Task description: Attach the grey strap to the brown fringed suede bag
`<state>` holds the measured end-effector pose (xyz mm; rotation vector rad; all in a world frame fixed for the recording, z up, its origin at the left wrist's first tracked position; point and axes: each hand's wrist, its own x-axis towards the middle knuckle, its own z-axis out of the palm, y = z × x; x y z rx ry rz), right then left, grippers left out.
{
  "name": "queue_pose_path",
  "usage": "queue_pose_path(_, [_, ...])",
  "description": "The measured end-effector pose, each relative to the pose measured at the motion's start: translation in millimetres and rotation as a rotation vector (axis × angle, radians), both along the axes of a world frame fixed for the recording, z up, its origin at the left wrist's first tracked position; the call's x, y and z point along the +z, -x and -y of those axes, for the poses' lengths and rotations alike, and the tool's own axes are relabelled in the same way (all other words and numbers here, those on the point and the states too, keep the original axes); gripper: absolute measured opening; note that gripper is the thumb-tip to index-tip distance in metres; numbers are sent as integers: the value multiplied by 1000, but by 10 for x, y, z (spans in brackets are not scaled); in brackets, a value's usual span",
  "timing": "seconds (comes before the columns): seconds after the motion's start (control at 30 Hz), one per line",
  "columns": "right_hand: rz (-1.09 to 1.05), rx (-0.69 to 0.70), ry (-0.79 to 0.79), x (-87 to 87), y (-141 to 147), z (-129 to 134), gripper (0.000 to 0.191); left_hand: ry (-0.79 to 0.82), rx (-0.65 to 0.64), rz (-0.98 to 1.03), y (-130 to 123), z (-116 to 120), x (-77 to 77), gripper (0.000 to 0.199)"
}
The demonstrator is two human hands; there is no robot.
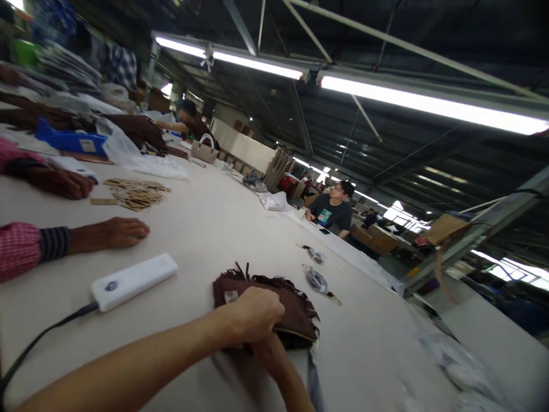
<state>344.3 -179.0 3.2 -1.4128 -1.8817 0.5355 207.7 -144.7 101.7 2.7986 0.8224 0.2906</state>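
A dark brown fringed bag (295, 306) lies on the pale table in front of me, with an edge along its near side gaping a little. My left hand (258, 313) is closed at the middle of this near edge, its fingers curled over the brown material. Just beneath it, my right hand (266, 348) comes up from the lower right and meets the bag at the same place. The left hand and the bag hide the right hand's fingers. A small pale tag-like piece (230, 296) shows on the bag beside my left wrist.
A white device (135, 280) with a black cable lies left. Beyond it are a co-worker's hands (109, 233) and a pile of tan strips (139, 193). Two coiled grey straps (316, 278) lie right of the bag. Another person (332, 209) sits across the table.
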Motion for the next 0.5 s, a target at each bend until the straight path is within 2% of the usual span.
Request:
queue_pose_path(0.07, [30, 91, 62, 56, -138, 116, 33, -31, 75, 172, 276, -141, 36, 30])
queue_pose_path(0.13, [109, 85, 89, 106, -312, 298, 30, -14, 199, 263, 579, -269, 57, 35])
queue_pose_path(0.2, [163, 16, 100, 113, -424, 496, 30, 76, 267, 200, 822, -317, 27, 32])
queue_pose_path(0.23, [163, -27, 92, 97, -431, 587, 31, 131, 259, 143, 900, -297, -17, 29])
queue_pose_path(0.33, [106, -89, -27, 0, -225, 766, 18, 282, 132, 6, 927, -84, -272, 19])
queue_pose_path(0.37, [88, -79, -85, -33, -98, 785, 28, 298, 97, -3, 882, 13, -392, 21])
queue_pose_path(0.43, [51, -8, -156, -71, 177, 764, 65, 256, 83, 24, 756, 184, -653, 34])
queue_pose_path(0.47, [22, 38, -170, -74, 303, 729, 70, 204, 104, 52, 694, 242, -777, 39])
queue_pose_path(0.5, [-15, 76, -170, -67, 407, 686, 65, 150, 130, 81, 641, 276, -888, 41])
